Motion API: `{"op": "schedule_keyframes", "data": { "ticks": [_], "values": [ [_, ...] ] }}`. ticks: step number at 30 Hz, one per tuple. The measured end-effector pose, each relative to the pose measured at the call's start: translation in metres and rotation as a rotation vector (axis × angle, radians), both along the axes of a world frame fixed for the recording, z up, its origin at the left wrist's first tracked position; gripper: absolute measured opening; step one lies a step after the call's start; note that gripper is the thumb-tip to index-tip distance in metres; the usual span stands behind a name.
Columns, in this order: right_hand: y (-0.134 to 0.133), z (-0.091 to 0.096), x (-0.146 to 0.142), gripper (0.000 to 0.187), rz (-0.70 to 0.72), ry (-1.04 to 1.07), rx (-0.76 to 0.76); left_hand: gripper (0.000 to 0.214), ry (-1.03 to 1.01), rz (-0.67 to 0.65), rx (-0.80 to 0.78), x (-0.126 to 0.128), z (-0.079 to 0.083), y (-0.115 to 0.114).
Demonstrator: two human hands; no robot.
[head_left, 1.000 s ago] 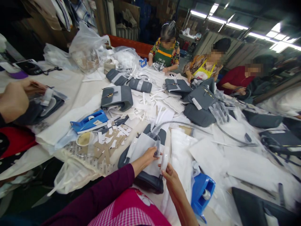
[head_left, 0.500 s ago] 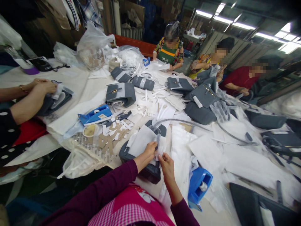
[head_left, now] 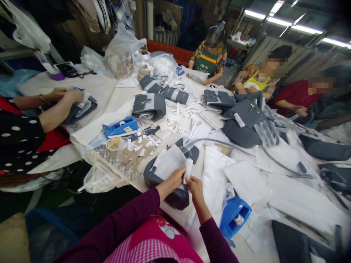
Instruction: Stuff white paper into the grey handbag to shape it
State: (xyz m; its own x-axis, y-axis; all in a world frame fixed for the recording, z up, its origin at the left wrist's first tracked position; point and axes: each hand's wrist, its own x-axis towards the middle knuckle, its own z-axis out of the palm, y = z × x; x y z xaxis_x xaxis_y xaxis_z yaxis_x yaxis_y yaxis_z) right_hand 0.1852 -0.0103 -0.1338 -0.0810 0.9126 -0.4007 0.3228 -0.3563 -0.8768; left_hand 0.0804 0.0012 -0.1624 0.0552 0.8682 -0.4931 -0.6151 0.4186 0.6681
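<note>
hands are closer together now: left hand (head_left: 175, 178) and right hand (head_left: 193, 182) pinch the white wrap (head_left: 188, 168) on the grey bag (head_left: 167, 186).

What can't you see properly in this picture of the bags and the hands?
- Head view: the grey bag under the hands is partly hidden by white paper and by the left hand and right hand.
- The small clear strip at the fingertips is too small and blurry to identify.
- The blue tape dispenser has tiny, unreadable details.
- The dark bag at bottom right is cut off by the edge.
</note>
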Motion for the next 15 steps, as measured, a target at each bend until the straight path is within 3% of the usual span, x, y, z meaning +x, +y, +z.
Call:
{"op": "schedule_keyframes", "data": {
  "ticks": [7,10,13,15],
  "values": [
    [0.005,0.004,0.002,0.022,0.042,-0.05,-0.024,0.038,0.008,-0.048,0.011,-0.002,0.005,-0.006],
    [0.007,0.007,0.003,0.02,0.132,-0.126,-0.008,0.028,0.065,-0.009,-0.024,-0.001,0.004,-0.006],
    [0.005,0.019,0.002,0.019,0.275,-0.403,0.149,0.018,0.113,0.02,-0.075,0.0,0.006,-0.008],
    [0.002,0.039,-0.004,0.021,0.323,-0.562,0.322,0.017,0.115,0.011,-0.101,-0.001,0.008,-0.01]
  ]
}}
